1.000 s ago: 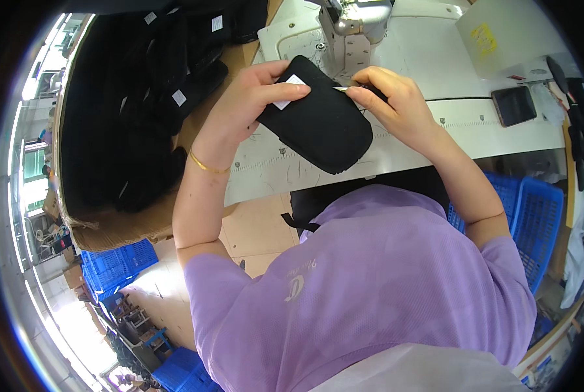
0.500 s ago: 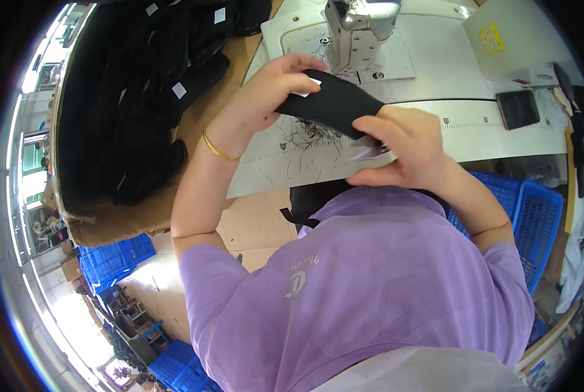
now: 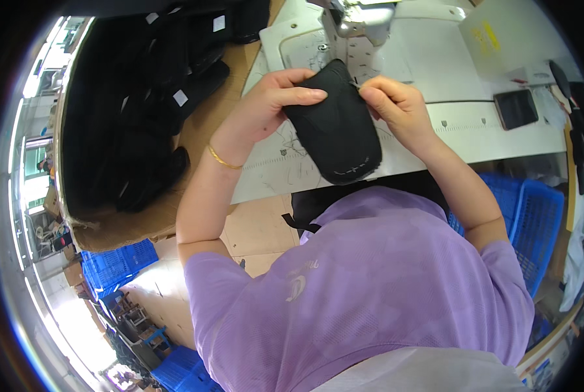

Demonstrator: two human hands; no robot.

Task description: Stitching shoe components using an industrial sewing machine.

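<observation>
A black fabric piece shaped like a shoe upper hangs over the front of the white sewing table, its rounded end toward me with a short line of pale marks along the rim. My left hand grips its far left side, thumb lying on top and fingers beneath. At the far right edge, my right hand is closed in a pinch. Something thin and pale shows by those fingertips, too small to make out. Just beyond the piece stands the sewing machine head.
A heap of similar black pieces, some with white labels, fills a cardboard box on the left. Loose thread ends lie on the table. A dark phone rests at the right. Blue crates stand below.
The black upper has been turned so its rounded end points toward me and its broad face shows. My right hand has moved up and away from me to its far edge.
</observation>
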